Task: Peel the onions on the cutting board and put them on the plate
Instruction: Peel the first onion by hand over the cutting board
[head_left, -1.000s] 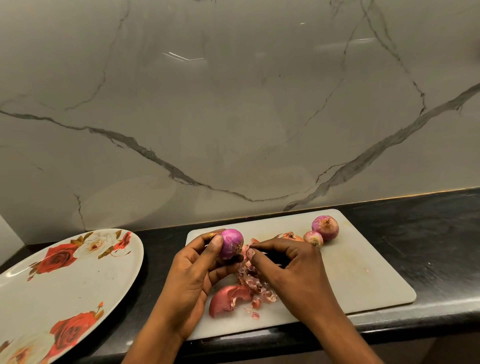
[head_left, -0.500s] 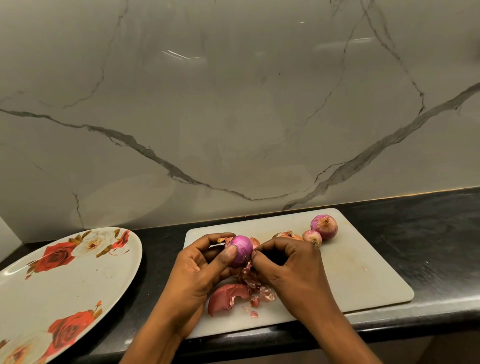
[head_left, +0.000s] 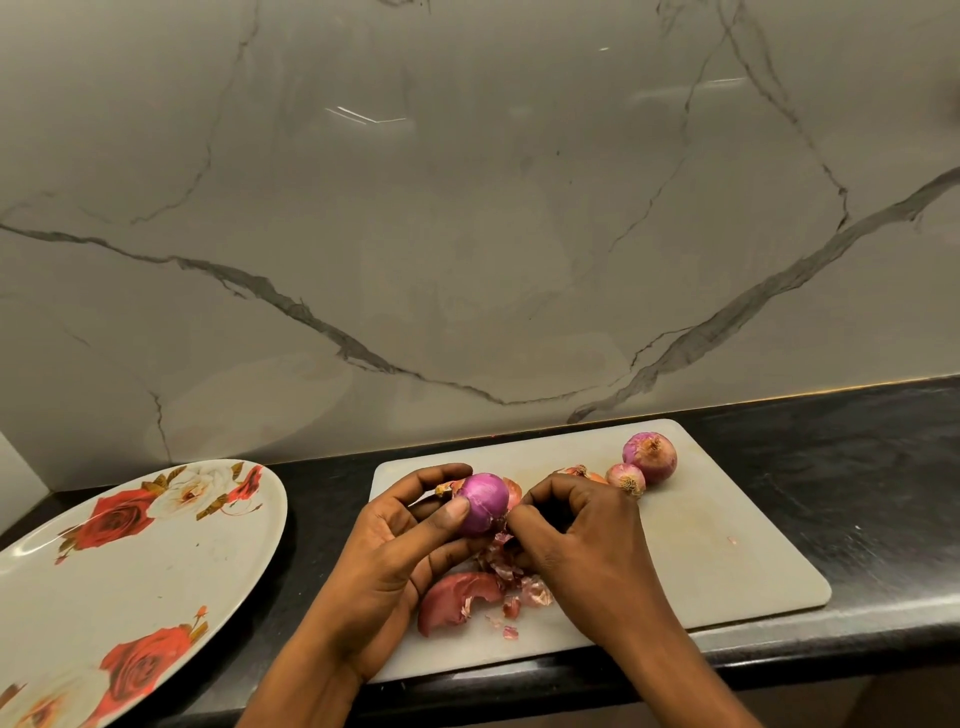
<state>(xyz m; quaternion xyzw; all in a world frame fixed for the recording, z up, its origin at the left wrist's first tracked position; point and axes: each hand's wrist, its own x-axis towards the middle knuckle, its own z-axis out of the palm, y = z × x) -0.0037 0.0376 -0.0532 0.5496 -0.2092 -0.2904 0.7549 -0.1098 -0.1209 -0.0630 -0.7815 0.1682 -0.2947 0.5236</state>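
Observation:
My left hand (head_left: 395, 561) grips a purple onion (head_left: 483, 501) above the white cutting board (head_left: 727, 551), thumb across its front. My right hand (head_left: 576, 540) is curled beside it, fingertips pinching at the skin on the onion's right side. Two unpeeled onions lie at the board's far edge, a larger one (head_left: 650, 456) and a small one (head_left: 626, 478); a third onion (head_left: 579, 472) shows partly behind my right hand. Peeled skins (head_left: 467, 597) lie on the board under my hands. The rose-patterned plate (head_left: 156, 561) sits to the left with nothing on it.
A black countertop (head_left: 857, 467) carries the board and plate, with its front edge close to me. A marble wall (head_left: 467, 208) rises right behind the board.
My left hand has turned the onion slightly and shifted it a little right. My right hand's fingers have closed in against the onion's side.

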